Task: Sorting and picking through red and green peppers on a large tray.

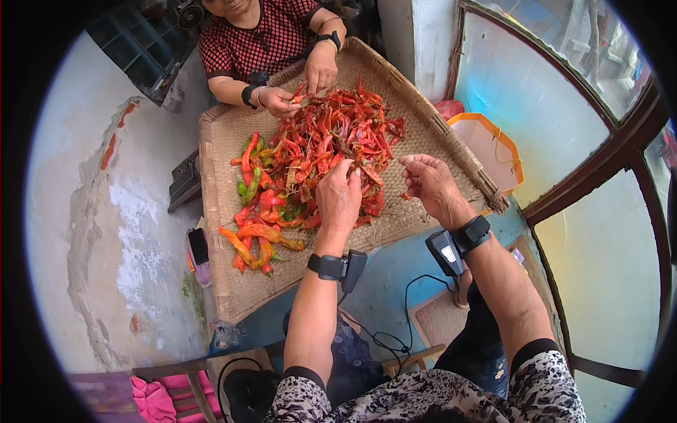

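Note:
A heap of dried red chili peppers (328, 129) lies on a large woven bamboo tray (407, 224). At the heap's near side, my left hand (338, 201) pinches what looks like a dried pepper (372, 174) between thumb and forefinger; its exact grip is partly hidden. My right hand (431, 187) hovers over the tray's right part, thumb and forefinger brought together. Nothing clear shows between those fingertips. Left of the heap are fresher red, orange and green peppers (259, 235). A small red scrap (405, 196) lies beside my right hand.
Across the tray, another person's hands (280, 101) hold a red pepper. An orange-rimmed container (510, 153) stands right of the tray, near the framed glass panes (529, 90). A phone (199, 246) lies at the left. A black cable (391, 338) hangs below my wrists.

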### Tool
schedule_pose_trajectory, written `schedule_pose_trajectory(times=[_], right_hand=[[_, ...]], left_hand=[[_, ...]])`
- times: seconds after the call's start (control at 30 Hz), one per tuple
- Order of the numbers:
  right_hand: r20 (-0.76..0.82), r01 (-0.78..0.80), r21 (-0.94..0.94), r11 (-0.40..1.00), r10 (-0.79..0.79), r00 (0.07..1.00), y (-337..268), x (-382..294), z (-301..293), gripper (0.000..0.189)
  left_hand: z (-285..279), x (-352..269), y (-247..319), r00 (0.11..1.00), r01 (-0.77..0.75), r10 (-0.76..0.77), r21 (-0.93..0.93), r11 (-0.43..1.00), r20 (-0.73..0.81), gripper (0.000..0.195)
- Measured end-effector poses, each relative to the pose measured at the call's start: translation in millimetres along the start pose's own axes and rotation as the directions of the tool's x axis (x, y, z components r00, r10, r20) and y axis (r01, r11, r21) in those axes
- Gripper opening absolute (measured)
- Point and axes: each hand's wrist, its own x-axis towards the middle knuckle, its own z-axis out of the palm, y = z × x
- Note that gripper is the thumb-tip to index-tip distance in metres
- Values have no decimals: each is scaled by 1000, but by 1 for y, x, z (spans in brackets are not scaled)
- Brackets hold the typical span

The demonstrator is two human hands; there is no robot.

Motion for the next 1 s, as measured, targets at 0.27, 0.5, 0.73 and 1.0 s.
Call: schedule_pose_trajectory(times=[0.27,0.5,0.73,1.0], right_hand=[[297,535,-664,522,-473,830,13,-16,19,31],[359,583,-707,400,-508,783,18,-18,9,19],[441,618,-744,253,-509,739,8,-17,2,16],[169,433,-571,697,-417,893,-18,-5,-20,31]], left_hand=[[10,-14,14,971,231,-172,-459,858,166,23],[9,-29,27,960,239,-126,-505,829,249,18],[9,-26,20,956,273,-175,-499,822,233,19],[12,-24,14,953,286,-205,-433,855,224,19]])
